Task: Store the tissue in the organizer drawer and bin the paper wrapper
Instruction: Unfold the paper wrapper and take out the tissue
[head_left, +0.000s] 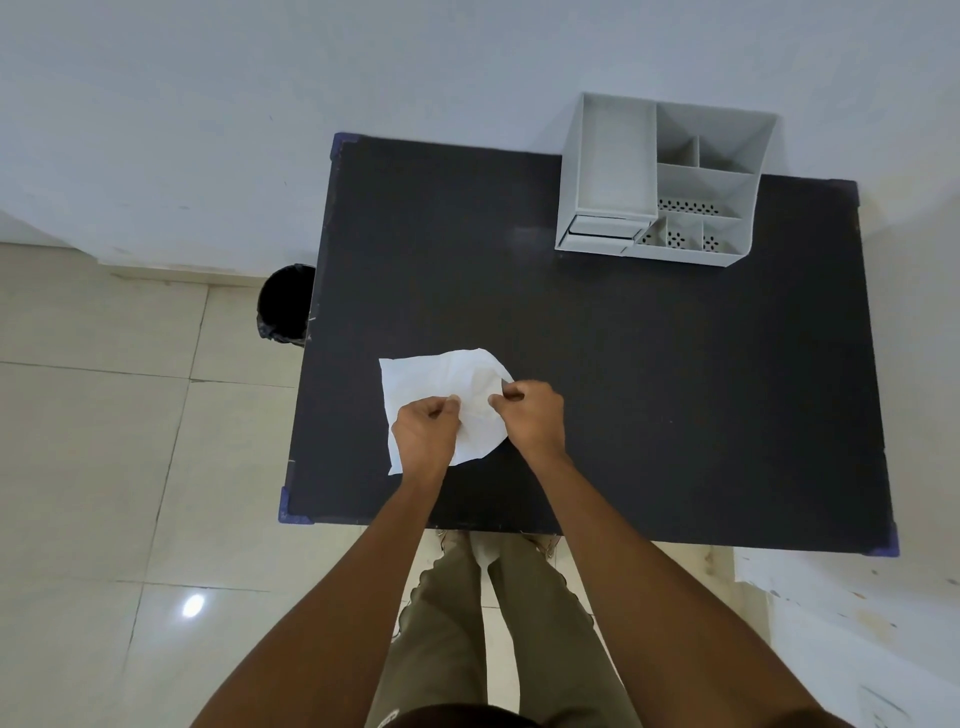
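A: What is taking up most of the view?

B: A dark table (675, 389) is standing against a pale wall (208, 104), and a tiled floor (104, 467) is showing to the left and below it.

A: And on the table?

B: A grey organizer (660, 182) is sitting at the far right corner, touching the wall side. Its drawer (602, 231) is sitting at the lower left of its front, looking closed or nearly so. The open compartments above are looking empty from here.

A: Where is the bin?

B: A black bin (285, 304) is standing on the floor just beside the table's left edge, partly hidden by it.

A: And the tissue?

B: A white tissue (441, 379) is lying crumpled near the front left of the table, under both hands. Whether it is wrapper or tissue proper, I cannot tell.

A: What are the hands doing?

B: The left hand (426, 431) is pinching the sheet with fingers curled in, thumb and forefinger closing on it. The right hand (532, 415) is pinching it just beside, fingers likewise curled. The two hands are sitting close together, not quite touching.
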